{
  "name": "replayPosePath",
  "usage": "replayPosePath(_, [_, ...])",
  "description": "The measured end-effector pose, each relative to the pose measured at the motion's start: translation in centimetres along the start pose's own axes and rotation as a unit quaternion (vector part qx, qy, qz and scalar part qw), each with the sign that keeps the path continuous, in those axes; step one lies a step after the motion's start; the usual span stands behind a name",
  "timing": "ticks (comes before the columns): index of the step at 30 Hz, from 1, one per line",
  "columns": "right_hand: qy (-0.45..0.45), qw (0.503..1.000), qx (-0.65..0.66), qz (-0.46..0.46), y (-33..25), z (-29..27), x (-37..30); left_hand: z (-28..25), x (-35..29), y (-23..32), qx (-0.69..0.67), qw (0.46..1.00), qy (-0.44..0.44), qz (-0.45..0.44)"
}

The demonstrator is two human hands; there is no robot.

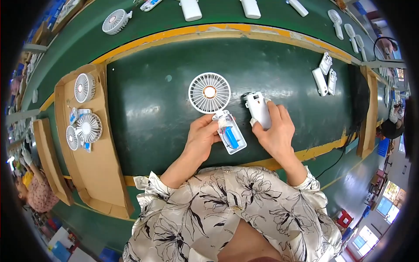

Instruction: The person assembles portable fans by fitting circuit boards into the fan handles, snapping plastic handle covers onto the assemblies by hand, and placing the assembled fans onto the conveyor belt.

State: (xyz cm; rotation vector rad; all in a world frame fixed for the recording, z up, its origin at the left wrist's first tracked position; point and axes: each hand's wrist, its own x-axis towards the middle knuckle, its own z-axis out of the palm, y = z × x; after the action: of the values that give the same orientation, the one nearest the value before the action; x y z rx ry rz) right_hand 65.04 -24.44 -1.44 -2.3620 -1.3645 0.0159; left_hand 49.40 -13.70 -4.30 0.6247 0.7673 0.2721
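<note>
My left hand [198, 137] grips a small white handheld fan by its opened handle. The round fan head [210, 81] with a copper-coloured centre ring points away from me. Inside the handle shell [239, 147] a blue cylindrical battery [231, 137] lies exposed, with thin wires beside it. To the right, my right hand [278, 131] is closed around a white handle cover [261, 114], thumb on its near side and fingers on its right. The cover is apart from the fan, just above the green tabletop [161, 105]. A small dark part shows at the cover's upper left.
A cardboard tray [102, 183] at the left holds several fans [90, 127]. White handle pieces [320, 82] lie at the table's right. Beyond a yellow edge [209, 30], a green belt carries another fan [116, 22], white casings [190, 9] and white handled parts [335, 24].
</note>
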Motion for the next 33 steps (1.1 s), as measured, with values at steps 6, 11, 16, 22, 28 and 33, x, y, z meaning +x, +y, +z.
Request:
replayPosePath(6, [-0.085, 0.990, 0.105, -0.050, -4.0, -2.9, -0.6, -0.7, 0.1, -0.4, -0.083, 0.996, 0.016, -0.005])
replayPosePath(11, [-0.085, 0.987, 0.090, -0.104, -5.3, -2.2, -0.7, 0.0, -0.1, 0.1, -0.093, 0.996, 0.011, 0.002])
replayPosePath(16, [-0.096, 0.985, 0.080, -0.123, -5.8, -1.6, -0.4, 0.0, -0.1, 0.1, -0.106, 0.994, 0.010, 0.004])
replayPosePath(22, [-0.120, 0.985, 0.075, -0.098, -6.1, -1.2, -0.4, 0.1, -0.3, 0.2, -0.106, 0.994, 0.001, 0.012])
replayPosePath(28, [-0.117, 0.985, 0.066, -0.112, -6.1, -0.8, -0.4, -0.2, 0.0, -0.1, -0.106, 0.994, -0.002, 0.011])
replayPosePath(33, [-0.119, 0.984, 0.064, -0.117, -6.0, -0.5, -0.4, 0.0, 0.0, 0.1, -0.111, 0.994, 0.010, 0.004])
